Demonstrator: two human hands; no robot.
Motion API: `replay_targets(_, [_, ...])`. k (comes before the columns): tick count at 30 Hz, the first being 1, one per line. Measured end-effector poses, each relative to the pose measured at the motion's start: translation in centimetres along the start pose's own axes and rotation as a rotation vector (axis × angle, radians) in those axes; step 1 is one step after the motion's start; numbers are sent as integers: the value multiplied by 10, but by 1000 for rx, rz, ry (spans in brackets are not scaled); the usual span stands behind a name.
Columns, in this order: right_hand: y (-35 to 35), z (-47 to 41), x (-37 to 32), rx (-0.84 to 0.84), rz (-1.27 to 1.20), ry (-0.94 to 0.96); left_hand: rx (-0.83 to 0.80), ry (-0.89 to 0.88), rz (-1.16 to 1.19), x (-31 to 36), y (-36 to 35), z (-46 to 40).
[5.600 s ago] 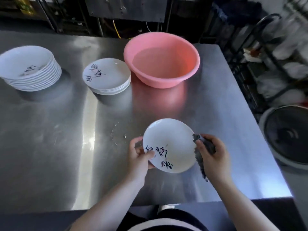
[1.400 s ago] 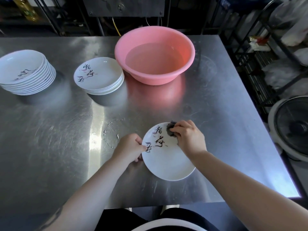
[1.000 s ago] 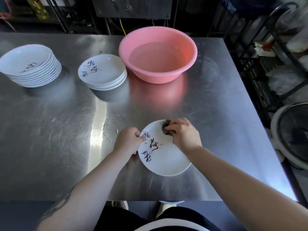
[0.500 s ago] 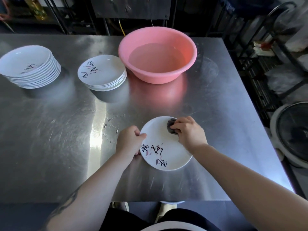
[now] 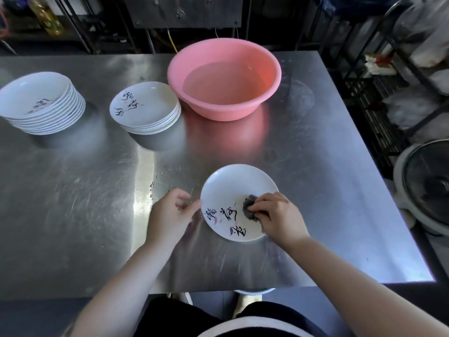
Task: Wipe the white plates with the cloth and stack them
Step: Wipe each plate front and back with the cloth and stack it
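One plate (image 5: 239, 190) sits flat on the steel table (image 5: 73, 203), near our edge, black brush lettering facing up. We've got our right hand (image 5: 279, 216) on it, grip bunched round a dark grey cloth (image 5: 248, 210) pressed onto the plate's right half. Our left hand (image 5: 171, 215) is at the plate's left rim, fingers loosely curled; it's blurry, so we can't tell if that grip is pinching the rim or just touching it. Further back there's a short stack of the same plates (image 5: 145, 107), and a taller stack (image 5: 40, 103) off at the far left. Just beside the short stack sits a pink basin (image 5: 224, 79) with water in it. Off the right side of the table is a round fan (image 5: 427, 186).
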State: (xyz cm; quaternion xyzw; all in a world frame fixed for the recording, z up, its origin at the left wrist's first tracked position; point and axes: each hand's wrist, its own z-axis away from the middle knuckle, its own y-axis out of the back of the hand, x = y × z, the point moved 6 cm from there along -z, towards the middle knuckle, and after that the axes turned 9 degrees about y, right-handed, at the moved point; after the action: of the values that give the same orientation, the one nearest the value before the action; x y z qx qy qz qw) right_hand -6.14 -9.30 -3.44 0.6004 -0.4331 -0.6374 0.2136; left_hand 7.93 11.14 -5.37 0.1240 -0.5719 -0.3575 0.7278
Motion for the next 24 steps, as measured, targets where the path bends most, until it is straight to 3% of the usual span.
replay_targets(2, [-2,-1,0,-8,-2,-10,71,-100,-29,-6,13,15])
replay_targets(6, [-2,-1,2,17,-23,-11,-199,-422,-117,1,-17,43])
replay_targets(8, [-2,-1,2,27,-25,-8,-221,-575,-242,7,-30,48])
replay_targets(12, [0,0,1,51,-15,15,-146,-659,-312,17,-37,42])
replay_targets(16, [3,1,3,13,-50,-5,-194,-740,-296,27,-43,40])
replay_targets(20, [20,0,-5,-65,-212,-10,-106,-843,-254,40,-33,42])
replay_targets(24, [61,-10,-23,93,-537,-47,-24,-882,-129,73,-11,41])
